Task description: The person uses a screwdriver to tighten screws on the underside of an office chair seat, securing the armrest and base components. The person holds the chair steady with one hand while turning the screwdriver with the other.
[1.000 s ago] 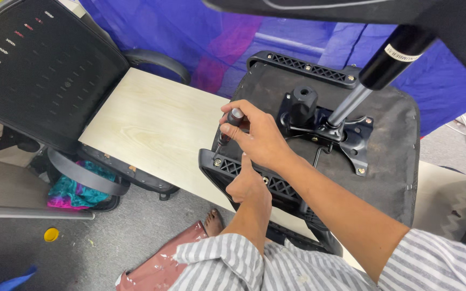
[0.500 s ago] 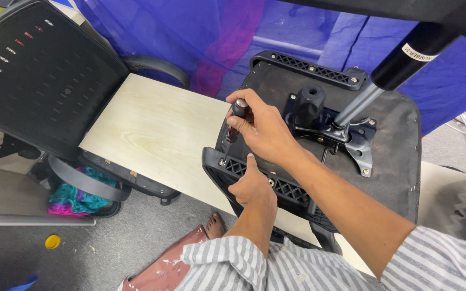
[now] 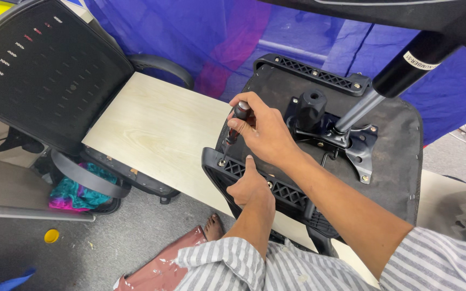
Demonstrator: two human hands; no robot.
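Head view: against the pictures from a moment before, the right hand [image 3: 265, 132] had kept its place over the near-left corner of the upturned seat [image 3: 384, 161], its fingers wrapped tight round the dark handle of the screwdriver [image 3: 237, 123]. The grip seemed slightly turned on the handle, which reads as driving the screw [image 3: 221, 161] at the tip. The tool stood nearly upright, tilted a little. The left hand [image 3: 252, 188] had stayed clamped on the seat's ribbed front edge, thumb up, steadying it.

The seat lay on the pale table [image 3: 157, 129], with its black mount plate [image 3: 346, 137] and gas cylinder [image 3: 400, 78] rising to the right. A mesh backrest [image 3: 44, 70] leaned at the left. Below on the floor were a bare foot [image 3: 213, 226], a colourful cloth [image 3: 74, 191] and a yellow cap [image 3: 52, 235]. Nothing blocked the screw; the right hand partly hid the tool's shaft.
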